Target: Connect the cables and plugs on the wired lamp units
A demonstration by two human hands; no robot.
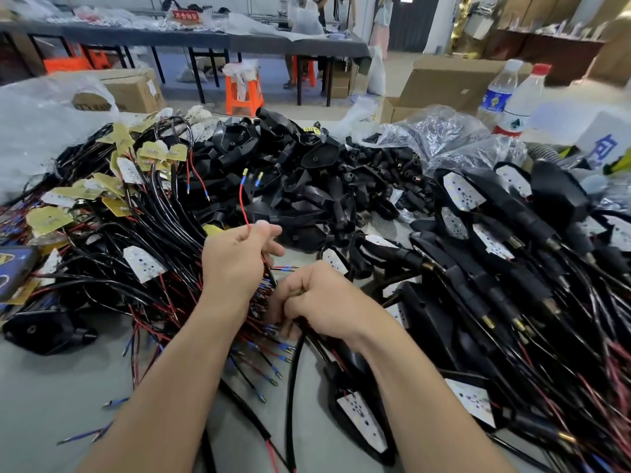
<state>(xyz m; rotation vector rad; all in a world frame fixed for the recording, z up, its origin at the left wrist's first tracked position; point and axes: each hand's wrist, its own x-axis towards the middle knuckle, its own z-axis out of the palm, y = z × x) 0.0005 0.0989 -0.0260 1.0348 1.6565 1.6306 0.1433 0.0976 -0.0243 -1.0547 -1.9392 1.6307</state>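
Over the middle of the table (51,387), left hand (239,257): clenched, thumb and forefinger pinching a red wire (243,206) at the top of the fist.
Red wire, axis: it rises almost upright from the pinch, leaning a little away from the person.
Wire tip: a blue-sleeved terminal (244,172) stands free in the air, well above the knuckles; a second terminal shows just beside it to the right.
Right hand (321,298): lower, to the right and closer to the body, fingers curled down around a black cable (290,387). What else lies inside the fist is hidden.
Black cable, axis: it runs from under the right hand straight back towards the person.
Nearer hand: the left is the one nearer the free terminal; the right lies below and beside it.
Likely demand: the terminal probably has to come down towards the right hand's end.
Surroundings: wired boards (136,213) heaped left, black housings (307,186) behind, assembled lamp units (495,268) right.
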